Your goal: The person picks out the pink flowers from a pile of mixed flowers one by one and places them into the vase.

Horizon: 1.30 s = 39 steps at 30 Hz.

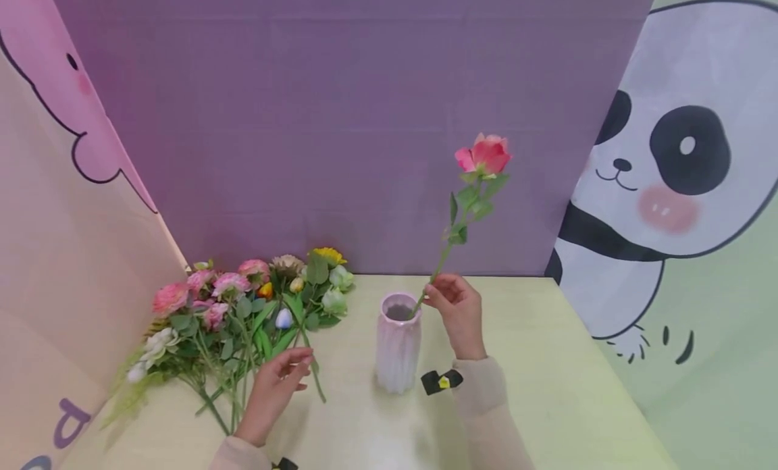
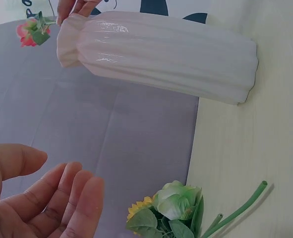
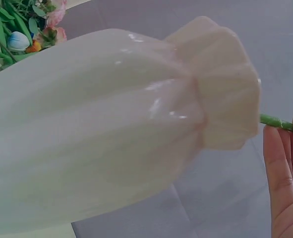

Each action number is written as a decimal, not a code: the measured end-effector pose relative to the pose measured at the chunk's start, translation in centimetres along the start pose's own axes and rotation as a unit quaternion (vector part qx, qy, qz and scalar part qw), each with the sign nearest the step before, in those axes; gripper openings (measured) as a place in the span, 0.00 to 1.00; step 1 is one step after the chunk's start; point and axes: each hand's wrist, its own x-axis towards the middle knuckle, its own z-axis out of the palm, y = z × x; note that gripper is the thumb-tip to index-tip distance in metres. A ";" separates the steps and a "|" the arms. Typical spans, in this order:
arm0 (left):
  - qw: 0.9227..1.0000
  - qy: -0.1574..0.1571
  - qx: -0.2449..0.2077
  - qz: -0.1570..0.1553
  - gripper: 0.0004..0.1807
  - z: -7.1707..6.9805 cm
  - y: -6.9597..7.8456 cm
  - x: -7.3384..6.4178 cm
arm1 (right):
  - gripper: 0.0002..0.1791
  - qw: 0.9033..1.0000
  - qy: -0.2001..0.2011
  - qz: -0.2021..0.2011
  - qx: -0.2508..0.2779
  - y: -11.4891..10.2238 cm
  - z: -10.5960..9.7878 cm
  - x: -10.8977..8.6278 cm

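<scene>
A pink-and-white ribbed vase (image 1: 398, 352) stands upright on the table. My right hand (image 1: 457, 315) pinches the green stem of a pink artificial rose (image 1: 484, 155) just above the vase's mouth. The stem's lower end goes into the vase and the rose leans to the right. In the right wrist view, the fingers (image 3: 280, 168) hold the stem (image 3: 275, 122) right beside the vase's ruffled rim (image 3: 235, 89). My left hand (image 1: 277, 389) hovers left of the vase near the pile of flowers, fingers loosely bent, holding nothing; the left wrist view shows its bare palm (image 2: 42, 213).
A heap of artificial flowers (image 1: 231, 288) lies on the left of the table (image 1: 547, 389), with stems pointing toward the front. One green stem (image 1: 319, 379) sticks out near the left hand. A purple backdrop (image 1: 304, 119) rises behind, and a panda-print wall (image 1: 681, 206) stands at the right.
</scene>
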 end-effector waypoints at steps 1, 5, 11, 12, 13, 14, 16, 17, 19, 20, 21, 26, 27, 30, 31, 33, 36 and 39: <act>1.000 0.000 -0.001 -0.002 0.15 0.0 0.0 0.0 | 0.13 1.000 -0.001 -0.003 0.000 0.2 0.0 -0.1; 1.000 -0.001 0.002 -0.011 0.15 -0.1 -0.3 0.1 | 0.12 1.000 -0.001 -0.010 -0.009 0.5 0.1 -0.3; 1.000 -0.002 0.011 -0.027 0.15 -0.2 -0.7 0.2 | 0.11 0.998 0.001 -0.007 -0.059 0.8 0.3 -0.7; 1.000 -0.002 0.012 -0.027 0.15 -0.3 -0.7 0.2 | 0.10 0.998 0.002 -0.008 -0.067 0.9 0.3 -0.7; 1.000 -0.003 0.012 -0.027 0.15 -0.3 -0.8 0.2 | 0.10 0.997 0.002 -0.011 -0.074 0.9 0.3 -0.7; 1.000 -0.003 0.013 -0.026 0.15 -0.3 -0.8 0.2 | 0.10 0.997 0.002 -0.013 -0.080 1.0 0.3 -0.8; 1.000 -0.003 0.013 -0.024 0.15 -0.4 -0.9 0.3 | 0.10 0.996 0.002 -0.014 -0.086 1.0 0.4 -0.8; 1.000 -0.003 0.014 -0.023 0.15 -0.4 -0.9 0.3 | 0.10 0.996 0.002 -0.014 -0.089 0.9 0.4 -0.8; 1.000 -0.003 0.013 -0.019 0.15 -0.4 -1.0 0.3 | 0.11 0.996 0.002 -0.010 -0.094 1.0 0.4 -0.8; 1.000 -0.003 0.012 -0.018 0.15 -0.5 -1.0 0.3 | 0.11 0.995 0.002 -0.006 -0.097 1.0 0.4 -0.8; 1.000 -0.003 0.009 -0.017 0.15 -0.5 -1.0 0.3 | 0.11 0.995 0.002 -0.002 -0.099 1.0 0.4 -0.8; 1.000 0.003 0.005 -0.015 0.14 -0.7 -1.3 0.1 | 0.11 0.993 0.001 0.021 -0.116 1.2 0.2 -0.9; 1.000 0.004 0.005 -0.015 0.14 -0.7 -1.3 0.1 | 0.11 0.993 0.000 0.024 -0.119 1.3 0.1 -0.9; 1.000 0.006 0.001 -0.020 0.16 -1.0 -1.4 0.0 | 0.10 0.991 -0.004 0.027 -0.128 1.5 0.1 -1.1; 1.000 0.006 0.002 -0.020 0.16 -1.0 -1.5 0.0 | 0.10 0.991 -0.006 0.028 -0.132 1.6 0.1 -1.1; 1.000 0.009 0.004 -0.022 0.16 -1.2 -1.5 0.1 | 0.10 0.990 -0.011 0.027 -0.135 1.3 0.3 -1.2; 1.000 0.015 0.014 -0.025 0.15 -1.6 -1.6 0.3 | 0.11 0.990 -0.019 0.029 -0.134 1.4 0.2 -1.4; 0.999 0.018 0.017 -0.020 0.15 -2.1 -1.6 0.4 | 0.11 0.990 -0.025 0.029 -0.134 1.6 0.0 -1.4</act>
